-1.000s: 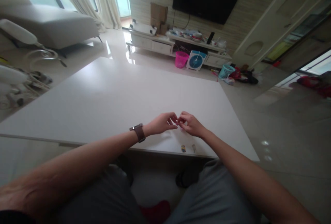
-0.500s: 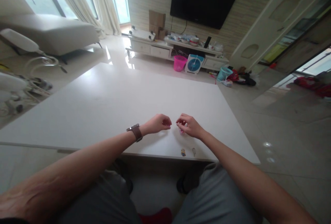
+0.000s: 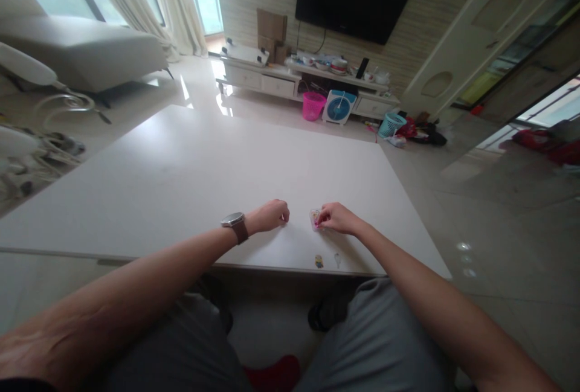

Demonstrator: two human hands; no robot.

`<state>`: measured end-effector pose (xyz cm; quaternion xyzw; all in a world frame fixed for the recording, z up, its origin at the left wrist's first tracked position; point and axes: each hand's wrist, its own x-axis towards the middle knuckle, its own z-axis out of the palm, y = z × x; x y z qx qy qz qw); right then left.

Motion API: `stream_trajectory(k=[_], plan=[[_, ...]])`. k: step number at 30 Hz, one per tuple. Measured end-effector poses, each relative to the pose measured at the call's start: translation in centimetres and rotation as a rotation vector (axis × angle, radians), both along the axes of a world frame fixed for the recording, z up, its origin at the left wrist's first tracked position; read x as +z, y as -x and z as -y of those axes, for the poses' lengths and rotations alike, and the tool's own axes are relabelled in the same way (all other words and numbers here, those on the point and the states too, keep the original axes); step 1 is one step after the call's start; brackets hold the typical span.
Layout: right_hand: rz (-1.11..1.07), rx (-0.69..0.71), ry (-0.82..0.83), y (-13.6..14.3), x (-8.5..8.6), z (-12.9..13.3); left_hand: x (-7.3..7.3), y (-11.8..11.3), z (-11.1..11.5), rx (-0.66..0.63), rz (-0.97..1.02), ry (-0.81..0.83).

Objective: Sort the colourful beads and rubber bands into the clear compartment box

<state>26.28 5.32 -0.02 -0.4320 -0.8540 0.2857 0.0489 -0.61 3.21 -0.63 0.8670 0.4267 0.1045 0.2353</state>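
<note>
On the white table [image 3: 203, 168], my left hand [image 3: 272, 215] rests with its fingers curled closed; whatever it may hold is hidden. A watch with a brown strap [image 3: 235, 223] is on that wrist. My right hand [image 3: 339, 218] pinches a small pink object [image 3: 318, 223] at a little clear case [image 3: 313, 215] with colourful bits inside. I cannot tell whether the pink piece is part of the case. Nearer the table's front edge lie a small yellow-and-blue cartoon figure [image 3: 319, 261] and a small silvery key-shaped piece [image 3: 337, 260], both apart from my hands.
Beyond the table stand a pink basket [image 3: 312, 107], a blue-and-white box fan [image 3: 339, 108] and a light-blue basket [image 3: 392, 125]. A low TV cabinet [image 3: 278, 86] holds dishes and boxes. My legs are under the table's front edge.
My left hand has drawn a little to the left and its fingers have curled in more. My right hand has shifted slightly right, its fingers now pinched, uncovering more of the clear case.
</note>
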Motion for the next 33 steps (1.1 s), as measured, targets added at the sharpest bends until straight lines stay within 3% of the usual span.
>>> stream_trajectory(k=[18, 33], plan=[[0.12, 0.113, 0.105, 0.23, 0.04, -0.93, 0.9, 0.55, 0.73, 0.024, -0.138, -0.025], [0.106, 0.193, 0.114, 0.66, 0.5, -0.28, 0.38, 0.68, 0.52, 0.03, -0.129, -0.022]])
